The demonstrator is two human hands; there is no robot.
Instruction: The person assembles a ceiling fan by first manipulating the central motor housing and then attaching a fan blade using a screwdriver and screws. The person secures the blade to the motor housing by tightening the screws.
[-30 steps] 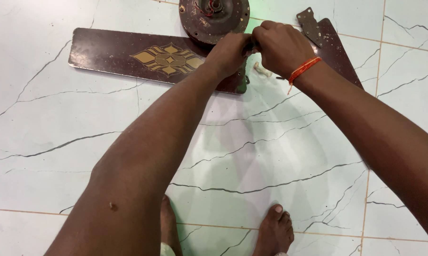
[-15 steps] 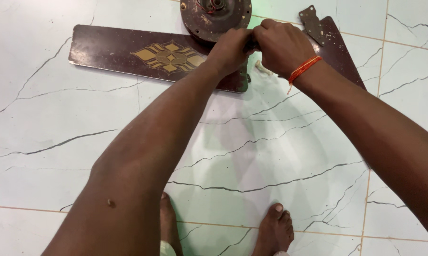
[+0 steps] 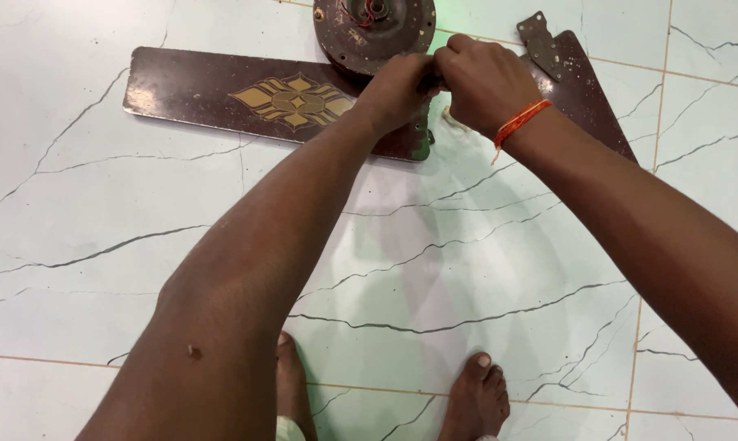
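The dark brown fan motor housing lies on the floor at the top of the view, its open side up with red wiring showing in the middle. Both hands meet at its near rim. The left hand pinches closed on something small at that rim, and the right hand, with an orange thread bracelet at the wrist, closes tight just beside it, knuckles touching. What the fingers clamp is hidden between them; it looks like a fastener or bracket at the blade joint, but I cannot tell which.

Just left of the grip, a long brown fan blade with a gold diamond ornament lies flat, its inner end under the left hand. Just right of the grip, a second blade angles away, its metal mounting bracket free and pointing up the frame. Well below the grip, two bare feet stand on the white marbled floor tiles.

To work this joint well, one hand should steady the housing while the other turns, keeping the small part square to its hole.
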